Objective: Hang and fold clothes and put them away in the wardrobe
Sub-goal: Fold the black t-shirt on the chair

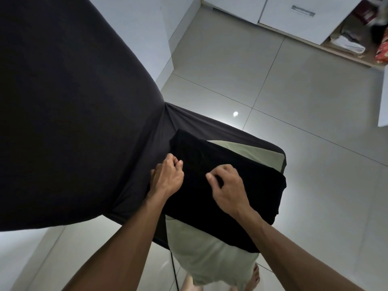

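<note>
folded garment [226, 185] lies under both my hands, on the bed corner [147, 175]; open wardrobe [346, 40] far ahead-right

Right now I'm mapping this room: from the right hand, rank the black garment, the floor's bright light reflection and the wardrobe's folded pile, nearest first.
From the right hand:
1. Black garment, gripped under it.
2. Light reflection, on the floor beyond.
3. Folded pile, far upper right.
</note>
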A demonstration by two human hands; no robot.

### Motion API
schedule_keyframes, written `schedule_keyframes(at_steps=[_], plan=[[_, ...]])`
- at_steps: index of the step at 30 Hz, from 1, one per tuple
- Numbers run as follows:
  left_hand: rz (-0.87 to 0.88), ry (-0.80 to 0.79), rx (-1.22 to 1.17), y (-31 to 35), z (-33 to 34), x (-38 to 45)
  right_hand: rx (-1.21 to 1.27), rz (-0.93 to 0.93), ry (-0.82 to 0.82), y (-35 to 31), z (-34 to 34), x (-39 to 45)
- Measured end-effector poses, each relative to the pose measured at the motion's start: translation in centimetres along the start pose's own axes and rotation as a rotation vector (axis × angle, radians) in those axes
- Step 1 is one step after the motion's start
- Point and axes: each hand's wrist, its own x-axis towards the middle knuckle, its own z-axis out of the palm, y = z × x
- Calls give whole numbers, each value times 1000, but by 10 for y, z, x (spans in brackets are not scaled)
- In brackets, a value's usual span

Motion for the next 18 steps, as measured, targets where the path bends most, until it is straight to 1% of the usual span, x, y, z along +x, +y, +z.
schedule_keyframes(at_steps=[2, 3, 5, 7, 10, 14, 18], plan=[[1, -3, -24, -2, 0, -2, 255, 278, 83, -5, -10, 5], [4, -5, -36, -3, -1, -3, 342, 400, 135, -7, -15, 8], [13, -10, -55, -2, -2, -4, 419, 557, 195, -7, -24, 11], [30, -23, -71, -2, -4, -5, 430, 592, 148, -7, -28, 11], [75, -12, -53, -8, -5, -4, 304, 578, 36, -9, -30, 5], [87, 11, -47, -13, -8, -4, 216, 561, 87, -5, -31, -4], [121, 19, 99, -15, -10, -10, 91, 506, 37, -7, -29, -11]])
